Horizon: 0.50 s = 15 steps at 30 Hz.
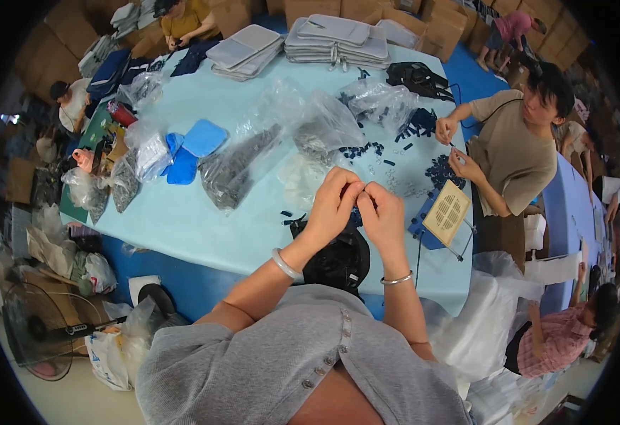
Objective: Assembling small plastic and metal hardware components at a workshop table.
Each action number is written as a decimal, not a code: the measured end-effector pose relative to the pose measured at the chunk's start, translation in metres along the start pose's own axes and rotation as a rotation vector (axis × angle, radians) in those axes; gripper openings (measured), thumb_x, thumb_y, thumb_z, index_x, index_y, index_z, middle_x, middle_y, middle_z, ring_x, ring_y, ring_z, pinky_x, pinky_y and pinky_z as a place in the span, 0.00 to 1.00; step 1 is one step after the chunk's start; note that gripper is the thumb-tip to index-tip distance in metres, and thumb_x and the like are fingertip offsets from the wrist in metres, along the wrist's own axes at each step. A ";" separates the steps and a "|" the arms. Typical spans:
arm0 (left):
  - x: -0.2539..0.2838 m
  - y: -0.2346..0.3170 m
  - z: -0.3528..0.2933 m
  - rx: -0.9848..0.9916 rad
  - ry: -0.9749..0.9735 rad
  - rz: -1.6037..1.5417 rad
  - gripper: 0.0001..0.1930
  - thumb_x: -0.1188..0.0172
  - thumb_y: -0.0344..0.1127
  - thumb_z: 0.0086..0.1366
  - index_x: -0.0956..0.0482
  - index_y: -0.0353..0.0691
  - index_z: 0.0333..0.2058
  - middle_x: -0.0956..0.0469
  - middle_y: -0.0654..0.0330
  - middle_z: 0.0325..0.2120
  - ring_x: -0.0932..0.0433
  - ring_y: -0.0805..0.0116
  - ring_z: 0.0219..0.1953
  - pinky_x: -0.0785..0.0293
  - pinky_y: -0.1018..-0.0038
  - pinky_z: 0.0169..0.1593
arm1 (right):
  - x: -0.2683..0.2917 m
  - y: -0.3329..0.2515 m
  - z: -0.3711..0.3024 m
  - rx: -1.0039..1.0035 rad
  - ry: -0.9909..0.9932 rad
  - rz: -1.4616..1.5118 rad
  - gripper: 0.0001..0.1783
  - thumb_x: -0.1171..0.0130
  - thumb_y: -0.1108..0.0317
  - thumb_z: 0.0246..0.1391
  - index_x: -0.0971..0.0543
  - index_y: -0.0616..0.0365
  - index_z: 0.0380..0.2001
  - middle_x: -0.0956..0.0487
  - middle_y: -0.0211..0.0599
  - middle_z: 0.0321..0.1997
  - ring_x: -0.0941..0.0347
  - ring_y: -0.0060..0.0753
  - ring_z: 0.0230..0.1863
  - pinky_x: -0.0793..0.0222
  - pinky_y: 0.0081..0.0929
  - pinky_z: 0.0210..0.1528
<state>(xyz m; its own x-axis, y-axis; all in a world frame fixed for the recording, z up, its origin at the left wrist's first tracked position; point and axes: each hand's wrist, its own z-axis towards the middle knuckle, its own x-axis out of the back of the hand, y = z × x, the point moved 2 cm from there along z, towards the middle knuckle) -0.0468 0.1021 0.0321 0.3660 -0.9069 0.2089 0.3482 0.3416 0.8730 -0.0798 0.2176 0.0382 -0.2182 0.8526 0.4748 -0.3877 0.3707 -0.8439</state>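
Note:
Above the table's near edge, my left hand (334, 205) and my right hand (383, 221) meet fingertip to fingertip. Both are closed in a pinch; a tiny dark bit may be between them, but it is too small to name. Beneath my wrists lies a black, rounded item (342, 258), partly covered by my hands. Small dark blue pieces (443, 172) lie in a heap to the right, with more dark blue pieces (418, 124) farther back. Small clear pieces (402, 185) are scattered between the heaps and my right hand.
Clear bags of dark grey parts (235, 173) fill the table's middle. Blue pouches (200, 145) lie left, grey flat cases (335, 42) at the back. A box-shaped device with a pale panel (447, 214) stands right, near a co-worker (512, 142) handling a small piece. A fan (37, 326) stands lower left.

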 end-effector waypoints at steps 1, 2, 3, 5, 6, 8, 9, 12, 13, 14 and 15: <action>-0.005 -0.001 -0.003 -0.002 -0.004 0.002 0.05 0.49 0.29 0.62 0.30 0.33 0.30 0.31 0.60 0.24 0.31 0.66 0.28 0.34 0.75 0.33 | -0.001 -0.008 -0.002 0.046 0.060 0.040 0.12 0.48 0.69 0.49 0.35 0.62 0.17 0.37 0.38 0.12 0.43 0.29 0.13 0.46 0.25 0.17; -0.011 -0.006 -0.007 0.164 0.048 -0.244 0.05 0.50 0.31 0.64 0.30 0.34 0.31 0.32 0.63 0.25 0.32 0.70 0.27 0.35 0.77 0.32 | -0.002 -0.013 -0.002 0.092 0.120 0.080 0.12 0.49 0.70 0.49 0.35 0.63 0.17 0.39 0.36 0.11 0.46 0.23 0.14 0.49 0.23 0.17; -0.014 -0.011 -0.008 0.330 0.100 -0.490 0.06 0.51 0.32 0.65 0.31 0.36 0.32 0.32 0.65 0.25 0.33 0.74 0.26 0.36 0.79 0.31 | -0.005 -0.011 -0.001 0.092 0.123 0.082 0.12 0.49 0.70 0.49 0.35 0.63 0.17 0.39 0.36 0.11 0.46 0.23 0.14 0.49 0.23 0.17; -0.016 -0.007 -0.007 0.439 0.125 -0.747 0.06 0.52 0.32 0.66 0.31 0.37 0.33 0.32 0.67 0.26 0.34 0.78 0.27 0.36 0.80 0.32 | -0.011 -0.007 -0.006 0.245 0.184 0.078 0.12 0.50 0.70 0.52 0.35 0.62 0.18 0.39 0.33 0.12 0.46 0.20 0.16 0.49 0.22 0.18; -0.018 -0.006 -0.007 0.542 0.152 -1.007 0.06 0.54 0.33 0.67 0.31 0.39 0.34 0.32 0.68 0.26 0.36 0.81 0.28 0.36 0.82 0.33 | -0.014 -0.006 -0.007 0.243 0.185 0.082 0.12 0.50 0.70 0.52 0.35 0.62 0.18 0.39 0.33 0.12 0.46 0.20 0.16 0.49 0.22 0.18; -0.021 -0.009 -0.006 0.546 0.200 -1.020 0.06 0.53 0.34 0.67 0.31 0.39 0.34 0.32 0.68 0.26 0.35 0.81 0.28 0.36 0.82 0.34 | -0.019 0.000 -0.006 0.045 0.224 0.378 0.12 0.51 0.68 0.55 0.35 0.61 0.19 0.38 0.27 0.15 0.45 0.16 0.18 0.49 0.19 0.20; -0.021 -0.011 -0.006 0.552 0.249 -1.035 0.06 0.53 0.34 0.67 0.31 0.39 0.34 0.32 0.68 0.26 0.35 0.81 0.28 0.35 0.82 0.35 | -0.021 0.003 -0.007 0.050 0.225 0.379 0.12 0.51 0.68 0.55 0.35 0.61 0.19 0.38 0.27 0.15 0.45 0.16 0.18 0.49 0.19 0.20; -0.018 -0.021 -0.004 0.500 0.265 -1.005 0.08 0.52 0.36 0.67 0.30 0.38 0.34 0.31 0.67 0.27 0.33 0.80 0.29 0.34 0.80 0.36 | -0.027 0.013 -0.001 -0.008 0.192 0.448 0.12 0.52 0.68 0.57 0.34 0.59 0.21 0.37 0.21 0.17 0.45 0.13 0.20 0.49 0.16 0.21; -0.017 -0.022 -0.003 0.498 0.265 -1.004 0.08 0.52 0.36 0.67 0.30 0.38 0.34 0.31 0.67 0.27 0.33 0.80 0.29 0.34 0.80 0.36 | -0.025 0.013 0.000 -0.004 0.200 0.470 0.11 0.51 0.68 0.57 0.32 0.60 0.22 0.35 0.22 0.17 0.45 0.12 0.20 0.49 0.15 0.21; -0.017 -0.022 -0.003 0.487 0.248 -1.010 0.08 0.52 0.36 0.67 0.30 0.38 0.35 0.31 0.67 0.28 0.33 0.79 0.29 0.34 0.81 0.36 | -0.024 0.013 0.001 0.000 0.208 0.492 0.10 0.51 0.68 0.57 0.31 0.60 0.23 0.34 0.23 0.17 0.44 0.12 0.19 0.48 0.15 0.20; -0.016 -0.022 -0.003 0.477 0.231 -1.016 0.08 0.52 0.37 0.67 0.30 0.38 0.36 0.31 0.67 0.29 0.32 0.79 0.30 0.34 0.81 0.36 | -0.023 0.012 0.001 0.002 0.208 0.492 0.10 0.51 0.68 0.57 0.31 0.60 0.23 0.34 0.23 0.17 0.44 0.12 0.19 0.48 0.15 0.20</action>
<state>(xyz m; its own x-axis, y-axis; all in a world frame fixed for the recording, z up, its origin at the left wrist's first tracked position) -0.0580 0.1101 0.0087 0.2695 -0.6264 -0.7314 0.2293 -0.6960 0.6805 -0.0799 0.2020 0.0178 -0.1922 0.9807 -0.0366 -0.2858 -0.0916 -0.9539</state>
